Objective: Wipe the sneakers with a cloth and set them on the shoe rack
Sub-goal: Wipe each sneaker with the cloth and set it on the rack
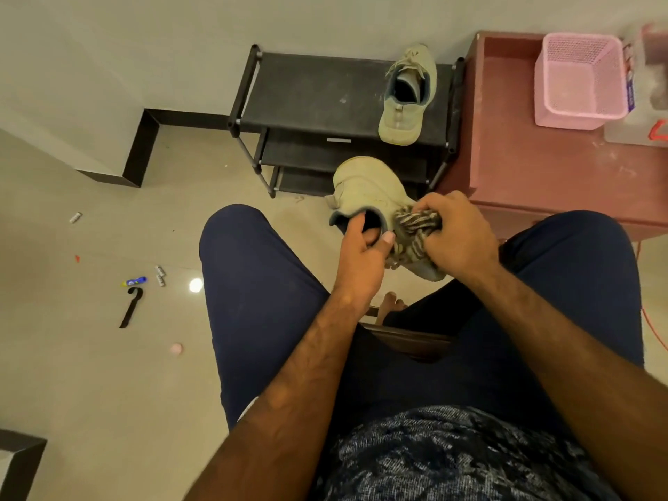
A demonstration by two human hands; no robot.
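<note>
One pale beige sneaker (406, 97) lies on the top shelf of the black shoe rack (307, 99), at its right end. I hold the second beige sneaker (365, 186) in the air between my knees, in front of the rack. My left hand (361, 258) grips it at the collar, with the thumb over the rim and fingers inside the opening. My right hand (459, 236) grips a bunched striped grey cloth (414, 229) and presses it against the sneaker's side near the tongue.
A reddish-brown table (542, 168) stands right of the rack and carries a pink mesh basket (582, 79). Small litter lies on the tiled floor at left: a black hook (131, 307), a blue tube (134, 282), batteries (159, 275). My dark-trousered knees flank the sneaker.
</note>
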